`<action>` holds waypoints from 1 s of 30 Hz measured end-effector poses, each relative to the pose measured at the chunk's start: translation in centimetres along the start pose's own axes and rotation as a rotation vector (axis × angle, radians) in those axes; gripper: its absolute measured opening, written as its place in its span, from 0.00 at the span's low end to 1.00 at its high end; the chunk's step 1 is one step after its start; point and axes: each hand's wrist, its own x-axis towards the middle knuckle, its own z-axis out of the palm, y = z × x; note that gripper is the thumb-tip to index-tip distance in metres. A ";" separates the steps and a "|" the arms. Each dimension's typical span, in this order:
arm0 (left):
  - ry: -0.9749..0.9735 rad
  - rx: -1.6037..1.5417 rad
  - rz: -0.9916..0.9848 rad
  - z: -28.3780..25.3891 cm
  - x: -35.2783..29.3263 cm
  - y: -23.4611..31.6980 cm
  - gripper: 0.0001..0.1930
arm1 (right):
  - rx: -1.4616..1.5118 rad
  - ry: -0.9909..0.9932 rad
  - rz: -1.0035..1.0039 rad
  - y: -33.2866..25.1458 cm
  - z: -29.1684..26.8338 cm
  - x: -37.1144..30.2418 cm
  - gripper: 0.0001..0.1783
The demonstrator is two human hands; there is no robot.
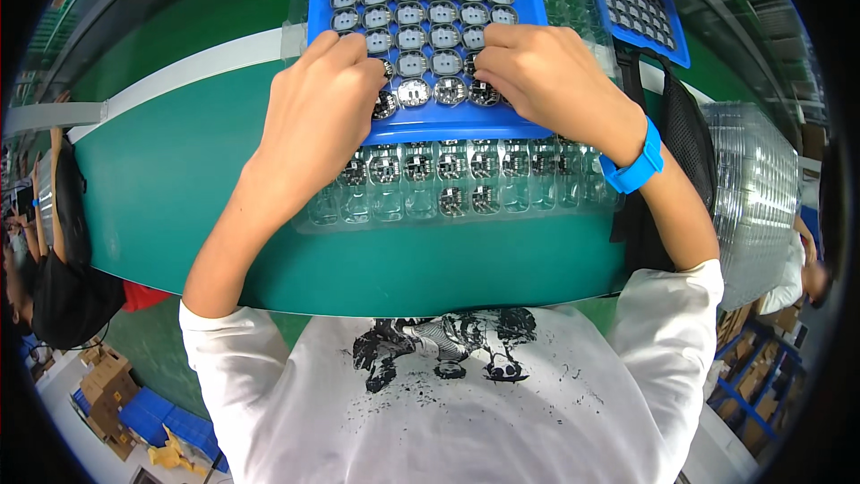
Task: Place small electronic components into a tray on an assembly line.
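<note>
In front of me lies a blue tray (439, 130) with rows of small rounded parts, most showing grey faces. Its nearest row has parts with bare circuit boards, such as this circuit-board part (414, 92). Over the tray's left side, my left hand (324, 103) is closed with its fingertips pinched at the outer column. My right hand (557, 76), wearing a blue wristband (638, 161), pinches at the right-hand columns. The fingers hide whatever either hand grips. Under the blue tray sits a clear blister tray (322, 208) holding several circuit boards in its near pockets.
A green table (179, 179) carries the trays. At the upper right is another blue tray (683, 49) of similar parts. A black mesh bag (685, 125) and a stack of clear plastic trays (752, 197) stand to the right. Other people work at both sides.
</note>
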 end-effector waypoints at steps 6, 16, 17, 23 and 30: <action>-0.114 0.093 0.126 -0.8 1.1 -0.4 0.03 | 0.057 -0.012 0.055 0.1 0.1 -0.3 0.05; -0.053 -0.025 0.122 -0.6 0.8 -0.6 0.03 | 0.087 0.201 -0.150 -1.6 1.2 2.4 0.11; -0.057 -0.018 0.111 -0.6 0.9 -0.6 0.04 | 0.087 0.164 -0.144 -1.8 1.5 2.7 0.11; -0.056 -0.053 0.079 -0.6 0.7 -0.9 0.04 | 0.085 0.146 -0.156 -1.6 2.9 3.5 0.09; -0.079 -0.008 0.160 -0.6 1.4 -0.5 0.01 | 0.092 0.074 -0.149 -1.5 2.4 3.5 0.09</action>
